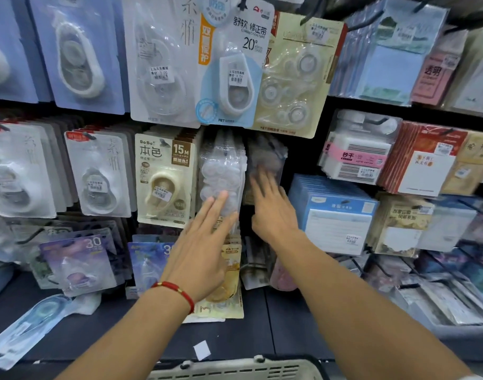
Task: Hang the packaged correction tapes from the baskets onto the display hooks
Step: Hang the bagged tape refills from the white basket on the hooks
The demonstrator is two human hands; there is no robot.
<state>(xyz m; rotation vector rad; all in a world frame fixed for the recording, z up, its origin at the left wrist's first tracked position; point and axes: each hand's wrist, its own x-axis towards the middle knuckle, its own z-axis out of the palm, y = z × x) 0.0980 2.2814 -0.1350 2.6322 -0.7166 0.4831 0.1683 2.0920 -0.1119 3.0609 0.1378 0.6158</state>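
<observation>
Many packaged correction tapes hang on hooks across the display wall. My left hand (204, 237), a red cord at its wrist, lies with straight fingers against a stack of clear blister packs (221, 171) in the middle row. My right hand (270, 207) reaches with spread fingers into the dark gap just right of that stack, touching a blurred transparent pack (265, 157) there. A beige pack marked 15M (165, 179) hangs to the left of my left hand. The rim of a grey basket (234, 368) shows at the bottom edge.
Sticky-note pads and blue boxed packs (336, 215) fill the hooks on the right. A loose blue-white tape pack (29, 327) lies on the dark shelf (262, 333) at lower left. A yellow pack (226, 283) leans below my left hand. A small white paper scrap (202, 349) lies on the shelf.
</observation>
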